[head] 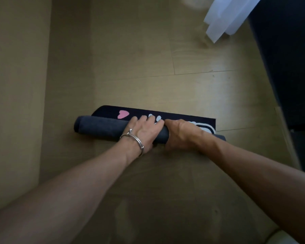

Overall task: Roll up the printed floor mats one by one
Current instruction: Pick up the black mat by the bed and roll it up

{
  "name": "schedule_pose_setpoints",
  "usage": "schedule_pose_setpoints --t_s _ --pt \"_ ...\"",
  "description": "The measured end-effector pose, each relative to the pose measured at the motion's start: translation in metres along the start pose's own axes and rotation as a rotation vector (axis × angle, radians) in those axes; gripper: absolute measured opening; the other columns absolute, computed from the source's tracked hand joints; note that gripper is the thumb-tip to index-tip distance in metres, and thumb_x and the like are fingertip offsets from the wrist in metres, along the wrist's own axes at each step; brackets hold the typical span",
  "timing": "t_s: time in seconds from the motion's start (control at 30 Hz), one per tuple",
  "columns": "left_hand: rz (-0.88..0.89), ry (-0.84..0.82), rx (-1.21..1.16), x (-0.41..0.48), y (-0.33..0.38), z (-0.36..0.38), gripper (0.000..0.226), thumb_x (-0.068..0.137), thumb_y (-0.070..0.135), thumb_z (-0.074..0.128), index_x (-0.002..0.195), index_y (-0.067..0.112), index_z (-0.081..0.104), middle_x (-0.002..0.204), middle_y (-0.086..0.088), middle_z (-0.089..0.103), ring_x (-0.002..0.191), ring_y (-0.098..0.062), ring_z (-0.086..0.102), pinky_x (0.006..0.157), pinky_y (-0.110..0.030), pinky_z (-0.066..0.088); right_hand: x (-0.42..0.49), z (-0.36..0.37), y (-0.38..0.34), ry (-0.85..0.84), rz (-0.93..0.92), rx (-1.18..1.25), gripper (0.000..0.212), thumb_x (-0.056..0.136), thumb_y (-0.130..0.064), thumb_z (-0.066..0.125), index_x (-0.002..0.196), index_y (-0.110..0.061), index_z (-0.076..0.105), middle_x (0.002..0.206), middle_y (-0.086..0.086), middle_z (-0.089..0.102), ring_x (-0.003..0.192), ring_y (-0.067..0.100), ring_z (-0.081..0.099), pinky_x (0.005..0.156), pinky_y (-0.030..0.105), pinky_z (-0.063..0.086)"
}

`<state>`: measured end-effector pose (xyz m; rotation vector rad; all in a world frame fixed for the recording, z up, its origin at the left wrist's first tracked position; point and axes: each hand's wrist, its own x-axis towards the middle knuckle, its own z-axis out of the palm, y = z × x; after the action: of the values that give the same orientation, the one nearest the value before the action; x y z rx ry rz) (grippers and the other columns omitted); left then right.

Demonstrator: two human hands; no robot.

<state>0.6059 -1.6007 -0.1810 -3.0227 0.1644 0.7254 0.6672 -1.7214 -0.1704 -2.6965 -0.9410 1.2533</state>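
A printed floor mat (pixel 102 127) lies on the wooden floor, rolled almost to its end, its dark grey backing facing out. A narrow flat strip beyond the roll is black with a pink heart (pixel 123 114) and white shapes. My left hand (pixel 144 132), with a silver bracelet at the wrist, lies over the middle of the roll, its fingers reaching onto the flat strip. Just to the right, my right hand (pixel 180 134) is curled over the roll, thumb on the near side. Both hands hide the roll's middle.
Light wooden floor (pixel 148 59) stretches beyond the mat. A pale wall or cabinet side (pixel 16 85) runs along the left. A white sheer curtain (pixel 227 16) hangs at the top right, next to a dark piece of furniture (pixel 289 67) along the right.
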Motion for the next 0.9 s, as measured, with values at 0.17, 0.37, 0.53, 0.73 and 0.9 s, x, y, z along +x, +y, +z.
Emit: schedule_pose_setpoints --t_s 0.17,0.37,0.53,0.73,0.9 --pt "-0.077 -0.095 -0.245 0.006 -0.009 -0.013 0.058 0.073 0.042 0.068 0.122 0.025 0.042 0.115 0.0 0.059 0.102 -0.025 0.059 0.074 -0.033 0.044 -0.009 0.011 0.002 0.339 -0.086 -0.277 0.059 0.08 -0.035 0.068 0.128 -0.021 0.038 0.125 0.004 0.052 0.112 0.025 0.051 0.093 0.041 0.039" --pt "0.014 0.078 -0.004 0.0 0.002 -0.004 0.056 0.08 0.034 0.064 0.127 0.024 0.035 0.122 -0.003 0.049 0.114 -0.025 0.05 0.087 -0.039 0.039 -0.002 -0.011 0.005 -0.045 -0.012 -0.055 0.07 0.076 -0.04 0.073 0.134 -0.017 0.043 0.127 0.007 0.056 0.113 0.026 0.057 0.092 0.034 0.047" --pt "-0.057 -0.124 -0.188 0.004 -0.006 -0.009 0.054 0.071 0.05 0.067 0.113 0.027 0.044 0.107 0.001 0.061 0.094 -0.024 0.061 0.067 -0.031 0.043 -0.011 0.008 0.005 0.238 -0.115 -0.261 0.061 0.081 -0.038 0.068 0.13 -0.02 0.036 0.124 0.004 0.05 0.111 0.024 0.051 0.094 0.039 0.039" --pt "-0.078 -0.323 -0.551 0.012 -0.013 -0.039 0.053 0.069 0.037 0.076 0.114 0.022 0.051 0.103 0.001 0.06 0.09 -0.02 0.059 0.076 -0.03 0.05 -0.01 -0.017 0.018 0.208 -0.19 -0.144 0.049 0.077 -0.04 0.071 0.116 -0.02 0.048 0.11 0.0 0.059 0.098 0.02 0.058 0.086 0.033 0.042" --pt "-0.179 -0.448 -0.768 0.02 -0.031 -0.061 0.08 0.06 0.066 0.073 0.123 0.025 0.046 0.115 0.002 0.057 0.105 -0.02 0.057 0.096 -0.037 0.045 -0.008 -0.032 0.029 0.522 -0.302 -0.309 0.039 0.08 -0.041 0.065 0.108 -0.016 0.057 0.099 0.003 0.063 0.089 0.023 0.059 0.088 0.04 0.042"
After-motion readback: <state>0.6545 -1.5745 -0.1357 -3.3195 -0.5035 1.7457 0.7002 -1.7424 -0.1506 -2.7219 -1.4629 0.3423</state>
